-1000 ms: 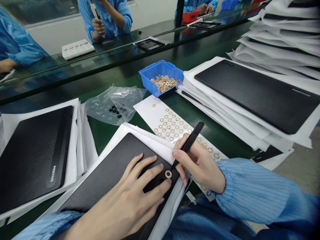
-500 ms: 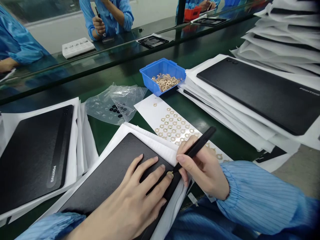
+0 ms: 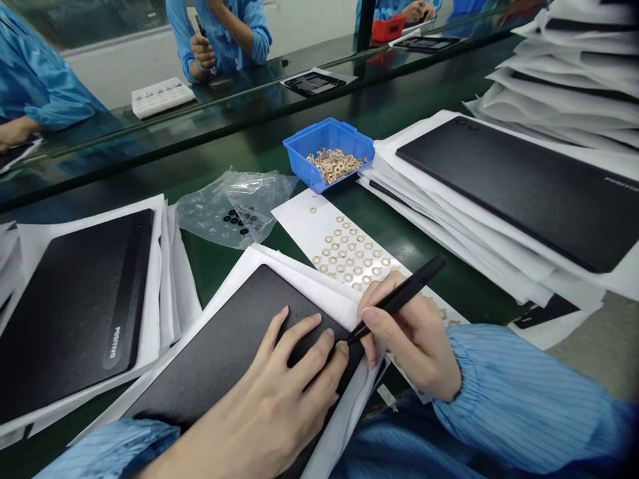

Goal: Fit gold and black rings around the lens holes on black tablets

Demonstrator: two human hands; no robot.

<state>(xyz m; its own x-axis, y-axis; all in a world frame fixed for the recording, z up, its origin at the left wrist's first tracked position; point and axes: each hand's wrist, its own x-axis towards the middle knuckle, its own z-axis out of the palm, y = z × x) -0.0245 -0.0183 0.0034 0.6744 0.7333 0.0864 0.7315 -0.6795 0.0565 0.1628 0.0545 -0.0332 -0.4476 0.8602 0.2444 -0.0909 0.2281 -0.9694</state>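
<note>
My left hand (image 3: 279,392) lies flat with spread fingers on a black tablet back cover (image 3: 219,346) that rests on white paper at the near edge. Its forefinger tip presses at the cover's far corner, hiding the small gold ring. My right hand (image 3: 409,332) pinches a black tweezers-like pen tool (image 3: 399,296), its tip touching the same corner next to my left fingertip. Behind my right hand lies a white sheet (image 3: 319,229) with several gold rings stuck on it.
A blue bin (image 3: 327,143) of gold rings stands behind the sheet. A clear plastic bag (image 3: 232,206) with black discs lies left of it. Black covers on paper stacks sit at left (image 3: 74,306) and right (image 3: 519,183). Other people in blue work beyond the glass divider (image 3: 214,40).
The gold ring, visible on the cover's corner a second ago, is now hidden under my left fingertip. My right hand tilted the tool flatter. The view shifted slightly.
</note>
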